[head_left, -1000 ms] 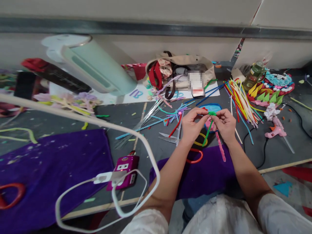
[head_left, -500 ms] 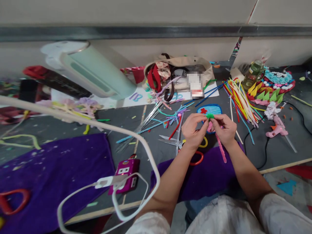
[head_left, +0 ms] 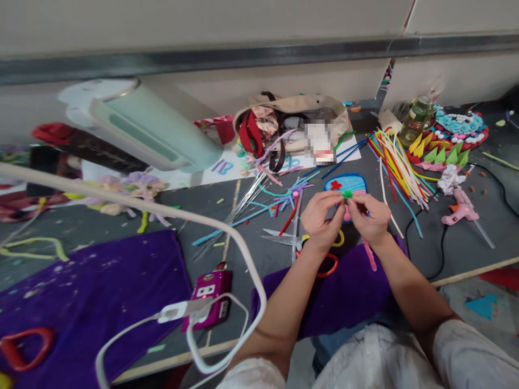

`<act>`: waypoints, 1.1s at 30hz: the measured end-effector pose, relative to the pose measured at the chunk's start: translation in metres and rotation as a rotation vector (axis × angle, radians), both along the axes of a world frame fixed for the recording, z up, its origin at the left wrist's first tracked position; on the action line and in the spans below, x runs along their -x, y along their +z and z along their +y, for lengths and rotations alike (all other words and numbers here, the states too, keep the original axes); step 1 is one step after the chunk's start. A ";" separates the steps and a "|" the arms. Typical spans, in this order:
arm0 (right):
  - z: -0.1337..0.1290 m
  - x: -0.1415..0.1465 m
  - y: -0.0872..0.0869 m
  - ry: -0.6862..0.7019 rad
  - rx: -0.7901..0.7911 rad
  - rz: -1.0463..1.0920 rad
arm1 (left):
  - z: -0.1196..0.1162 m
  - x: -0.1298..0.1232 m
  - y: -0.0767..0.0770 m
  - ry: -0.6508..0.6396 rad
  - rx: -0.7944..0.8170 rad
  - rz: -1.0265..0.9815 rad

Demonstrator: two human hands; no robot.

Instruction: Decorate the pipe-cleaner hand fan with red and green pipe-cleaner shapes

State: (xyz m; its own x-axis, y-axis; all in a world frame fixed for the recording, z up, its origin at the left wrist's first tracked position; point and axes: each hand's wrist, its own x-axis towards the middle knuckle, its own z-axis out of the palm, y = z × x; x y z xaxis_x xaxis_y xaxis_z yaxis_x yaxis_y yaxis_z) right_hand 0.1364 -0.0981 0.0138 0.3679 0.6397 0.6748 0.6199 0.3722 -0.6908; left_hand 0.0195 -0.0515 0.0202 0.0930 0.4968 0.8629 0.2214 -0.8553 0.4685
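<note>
Your left hand (head_left: pixel 321 219) and right hand (head_left: pixel 371 219) are pinching a green piece (head_left: pixel 347 194) in narrowed fingers (head_left: pixel 335 217), presumably steadying it.

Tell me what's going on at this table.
A person's left hand and right hand are pinching a small green piece between them. Partly hidden behind the hands is a blue-and-pink piece bearing a red flower shape. To the right, a bundle of colored stems and a pink glue gun lie on the dark table, neither in hand.
</note>
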 end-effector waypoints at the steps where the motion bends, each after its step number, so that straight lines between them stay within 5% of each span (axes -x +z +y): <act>1: 0.001 0.000 0.000 -0.021 -0.036 -0.033 | 0.000 0.000 0.000 -0.002 -0.008 0.007; 11: 0.000 0.001 0.004 -0.112 -0.108 -0.137 | -0.002 -0.005 -0.002 -0.044 0.009 -0.014; 24: 0.000 0.006 -0.001 -0.056 -0.091 -0.152 | -0.002 -0.010 -0.009 -0.093 0.216 -0.201; 33: -0.001 0.006 -0.001 -0.037 -0.140 -0.176 | -0.002 -0.009 -0.010 -0.095 0.205 -0.202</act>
